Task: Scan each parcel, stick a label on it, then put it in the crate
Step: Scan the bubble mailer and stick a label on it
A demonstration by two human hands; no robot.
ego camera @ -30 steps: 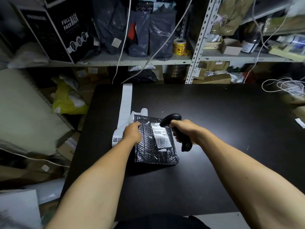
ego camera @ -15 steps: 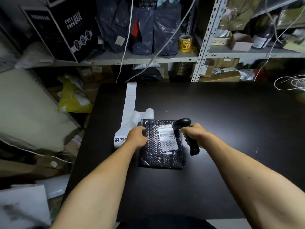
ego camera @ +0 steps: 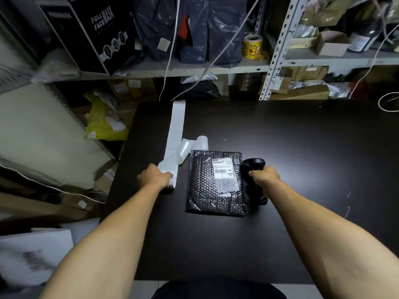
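Parcel point(ego camera: 217, 183): black bubble-wrap; white barcode label on top

We had both bare forearms stretched forward from the lower corners of the frame toward its centre. Our left hand point(ego camera: 154, 177) sat left of centre, back of the hand facing up, its fingers curled down and out of sight beneath the knuckles, so we could not tell from this view whether they pinched anything. Our right hand point(ego camera: 265, 178) sat right of centre, at about the same height in the frame, fist closed round a dark handle, thumb side turned toward the middle. The two hands were well apart, wrists straight.
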